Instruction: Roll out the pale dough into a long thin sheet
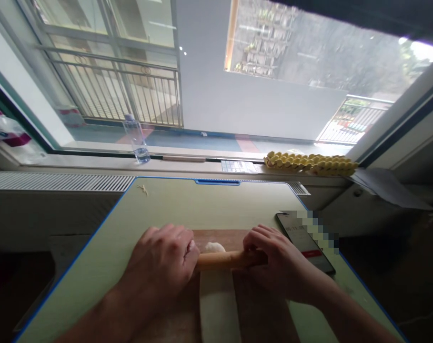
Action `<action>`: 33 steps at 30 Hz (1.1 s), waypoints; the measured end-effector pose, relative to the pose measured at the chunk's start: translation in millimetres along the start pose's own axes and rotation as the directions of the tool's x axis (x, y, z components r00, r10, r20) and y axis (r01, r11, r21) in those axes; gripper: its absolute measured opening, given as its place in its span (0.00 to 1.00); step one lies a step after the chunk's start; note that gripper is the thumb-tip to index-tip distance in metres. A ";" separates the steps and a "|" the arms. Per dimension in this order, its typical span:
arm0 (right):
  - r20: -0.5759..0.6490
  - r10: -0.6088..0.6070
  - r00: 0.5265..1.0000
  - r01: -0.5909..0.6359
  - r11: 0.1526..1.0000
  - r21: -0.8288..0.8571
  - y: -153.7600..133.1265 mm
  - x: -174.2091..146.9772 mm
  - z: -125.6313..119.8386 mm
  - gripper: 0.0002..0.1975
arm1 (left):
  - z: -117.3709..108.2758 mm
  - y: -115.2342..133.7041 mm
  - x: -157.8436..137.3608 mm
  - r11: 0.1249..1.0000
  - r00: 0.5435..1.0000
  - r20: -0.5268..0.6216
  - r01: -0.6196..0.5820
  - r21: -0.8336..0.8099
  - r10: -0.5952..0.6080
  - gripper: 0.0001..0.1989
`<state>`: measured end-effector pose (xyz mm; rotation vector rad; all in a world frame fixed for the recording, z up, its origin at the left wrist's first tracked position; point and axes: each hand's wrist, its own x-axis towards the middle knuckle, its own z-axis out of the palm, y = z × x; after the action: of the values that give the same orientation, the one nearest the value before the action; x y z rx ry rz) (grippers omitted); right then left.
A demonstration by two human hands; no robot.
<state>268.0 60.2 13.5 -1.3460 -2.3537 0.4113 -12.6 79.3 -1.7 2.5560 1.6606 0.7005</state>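
My left hand and my right hand are both closed around the ends of a wooden rolling pin. The pin lies crosswise over a long, flat strip of pale dough. Beyond the pin, the rounded far end of the dough shows. From under the pin the strip runs toward me and out of the bottom of the view. Beneath the dough is a brown wooden board, partly covered by my hands and forearms.
The board rests on a pale green table with a blue edge. A phone lies right of my right hand. Small dough scraps are at the far left corner. On the windowsill stand a clear bottle and a yellow egg tray.
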 end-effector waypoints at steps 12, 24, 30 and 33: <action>-0.064 0.003 0.998 -0.006 0.999 -0.043 0.7 5.0 11.2 0.09 | 7.3 1.7 3.1 0.996 1.000 0.031 0.000 0.084 -0.003 0.12; -0.185 0.144 0.972 -0.206 0.902 -0.379 -10.2 -4.6 32.0 0.21 | 0.2 21.3 -11.8 0.969 0.989 0.105 0.074 0.236 -0.101 0.22; -0.287 0.289 0.913 -0.381 0.855 -0.351 -34.1 -30.3 44.8 0.23 | -1.3 35.9 -33.2 0.967 0.990 0.012 0.132 0.216 -0.137 0.20; -0.351 0.360 0.864 -0.469 0.829 -0.304 -38.0 -36.6 53.5 0.28 | 0.3 37.2 -35.1 0.967 0.986 -0.001 0.166 0.194 -0.169 0.19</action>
<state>230.9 6.7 -23.8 -1.9725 -1.9510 -0.1347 7.9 32.5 -5.3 2.4922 2.0020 0.5301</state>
